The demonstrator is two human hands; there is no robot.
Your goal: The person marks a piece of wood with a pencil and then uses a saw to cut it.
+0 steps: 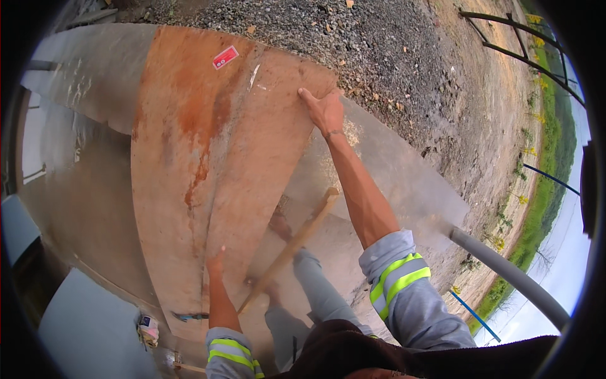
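Note:
A large reddish-brown plywood sheet (pixel 252 139), stained and with a long seam or overlapping edge, stretches away in front of me. My right hand (pixel 326 112) grips its far right edge, thumb on top and fingers hidden beneath. Near the seam at the closer end, my left hand (pixel 216 259) is closed at the sheet; a thumb or finger points up and the other fingers are hidden. A red and white label (pixel 225 57) lies on the far part. A wooden batten (pixel 290 243) slants between my arms, above my legs. Close to my left forearm lies a hammer-like tool (pixel 189 316) with a teal part.
Grey smooth sheets (pixel 404 167) extend beneath and to both sides of the plywood. Gravel (pixel 372 50) covers the ground beyond. A grey pipe (pixel 511 271) sticks out at the right. A small packet (pixel 149 328) sits near the lower left, beside a pale blue surface (pixel 88 322).

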